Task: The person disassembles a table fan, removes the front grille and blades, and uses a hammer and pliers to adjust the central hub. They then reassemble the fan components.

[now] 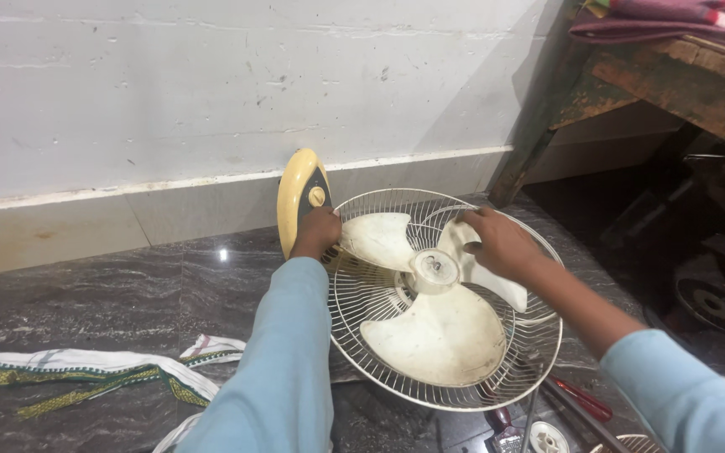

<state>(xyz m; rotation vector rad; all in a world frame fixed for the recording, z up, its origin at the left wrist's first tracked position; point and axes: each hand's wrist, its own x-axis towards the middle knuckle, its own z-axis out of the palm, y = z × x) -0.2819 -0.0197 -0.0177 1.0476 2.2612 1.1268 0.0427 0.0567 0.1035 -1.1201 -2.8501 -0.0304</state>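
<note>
Nearest me, red-handled tools (585, 403) lie on the dark stone floor (86, 310), beside a white cloth with green-gold edging (86, 365). The fan's wire guard (463, 382) rests there too, cream blades (434, 335) facing up. The right hand (503, 243) grips one blade near the hub. The left hand (316, 232) seems clenched on the guard's rim, by the yellow motor housing (299, 195) at the wall.

Head camera, looking down, close over floor (86, 294), facing wall (169, 84)
</note>
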